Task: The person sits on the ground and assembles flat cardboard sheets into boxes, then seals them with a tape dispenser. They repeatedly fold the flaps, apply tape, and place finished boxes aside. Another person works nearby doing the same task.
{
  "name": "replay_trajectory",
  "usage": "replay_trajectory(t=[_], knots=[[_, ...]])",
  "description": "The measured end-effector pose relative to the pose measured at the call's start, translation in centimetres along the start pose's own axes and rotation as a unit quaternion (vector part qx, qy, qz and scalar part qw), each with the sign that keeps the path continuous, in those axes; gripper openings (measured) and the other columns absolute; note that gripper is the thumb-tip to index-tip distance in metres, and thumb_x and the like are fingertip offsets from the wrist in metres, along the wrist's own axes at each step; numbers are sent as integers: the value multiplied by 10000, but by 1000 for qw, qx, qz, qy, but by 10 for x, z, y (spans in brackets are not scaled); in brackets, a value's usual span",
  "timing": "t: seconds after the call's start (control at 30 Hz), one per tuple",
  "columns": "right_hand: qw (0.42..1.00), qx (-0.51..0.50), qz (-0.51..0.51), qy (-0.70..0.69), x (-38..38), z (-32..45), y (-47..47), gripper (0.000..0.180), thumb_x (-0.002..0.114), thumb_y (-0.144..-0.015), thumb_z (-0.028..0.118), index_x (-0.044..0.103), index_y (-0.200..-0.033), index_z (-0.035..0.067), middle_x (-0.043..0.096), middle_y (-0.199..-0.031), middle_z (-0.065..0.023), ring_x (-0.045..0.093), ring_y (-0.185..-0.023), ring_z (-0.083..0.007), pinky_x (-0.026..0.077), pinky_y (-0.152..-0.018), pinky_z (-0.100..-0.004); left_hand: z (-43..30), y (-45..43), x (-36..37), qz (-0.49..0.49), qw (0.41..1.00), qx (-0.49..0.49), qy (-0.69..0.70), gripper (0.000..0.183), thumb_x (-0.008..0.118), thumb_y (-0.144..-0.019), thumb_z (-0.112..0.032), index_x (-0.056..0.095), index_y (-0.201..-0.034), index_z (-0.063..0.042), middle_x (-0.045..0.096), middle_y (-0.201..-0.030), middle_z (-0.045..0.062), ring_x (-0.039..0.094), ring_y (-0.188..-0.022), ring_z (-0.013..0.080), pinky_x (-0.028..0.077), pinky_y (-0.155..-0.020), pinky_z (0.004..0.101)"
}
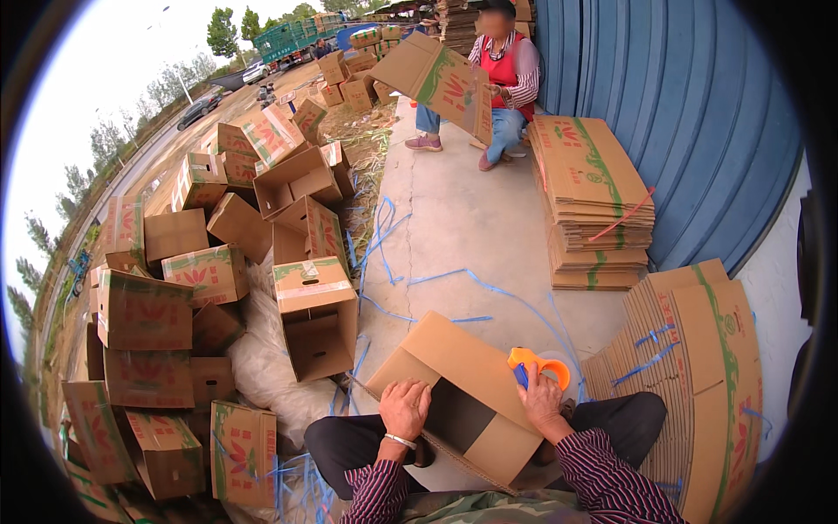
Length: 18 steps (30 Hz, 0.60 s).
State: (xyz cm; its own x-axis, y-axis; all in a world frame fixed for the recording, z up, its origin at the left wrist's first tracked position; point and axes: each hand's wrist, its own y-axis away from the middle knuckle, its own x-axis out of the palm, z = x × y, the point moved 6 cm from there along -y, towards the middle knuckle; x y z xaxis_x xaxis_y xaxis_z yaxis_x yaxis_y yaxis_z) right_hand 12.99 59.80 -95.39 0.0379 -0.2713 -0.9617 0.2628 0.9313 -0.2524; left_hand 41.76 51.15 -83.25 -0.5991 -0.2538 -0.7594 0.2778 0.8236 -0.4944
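A cardboard box stands between my knees, tilted, with flaps spread and its dark inside showing. My left hand rests on the box's left flap edge, fingers curled over the cardboard; a bracelet circles that wrist. In my right hand is an orange and blue tape dispenser, held above the right side of the box. What looks like a roll of clear tape sits at the dispenser, partly hidden. Folded flat cartons lean in a row beside my right knee.
Made-up cartons are heaped at the left, around plastic sheeting. Blue strapping lies loose across the concrete. Ahead, a seated person holds a carton, near a stack of flat cartons by a blue metal wall.
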Motion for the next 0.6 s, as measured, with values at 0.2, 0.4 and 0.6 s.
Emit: replay_trajectory(t=[0.2,0.4,0.6], knots=[[1000,7,-3,-5,-8,0,-3,755,765,-738,343,430,-1314,-11,618,-799,-171,644,-734,-321,497,-661,-438,7,-27,65,55,998,-26,-23,184,667,-847,-290,697,-906,-118,677,-838,65,646,-818,279,476,-735,390],[997,21,46,-53,-15,-3,-7,745,756,-758,315,399,-1324,-14,655,-894,-206,667,-790,-347,509,-683,-470,-3,-42,165,77,996,34,-31,350,612,-864,-332,607,-1140,-116,586,-1181,105,537,-1146,276,375,-995,421],[978,93,139,-122,-24,-10,-18,730,730,-790,341,388,-1360,41,668,-971,-214,663,-852,-393,511,-766,-484,20,-22,203,101,995,5,-17,468,576,-881,-380,545,-1281,-139,482,-1339,105,356,-1348,298,218,-1114,479]])
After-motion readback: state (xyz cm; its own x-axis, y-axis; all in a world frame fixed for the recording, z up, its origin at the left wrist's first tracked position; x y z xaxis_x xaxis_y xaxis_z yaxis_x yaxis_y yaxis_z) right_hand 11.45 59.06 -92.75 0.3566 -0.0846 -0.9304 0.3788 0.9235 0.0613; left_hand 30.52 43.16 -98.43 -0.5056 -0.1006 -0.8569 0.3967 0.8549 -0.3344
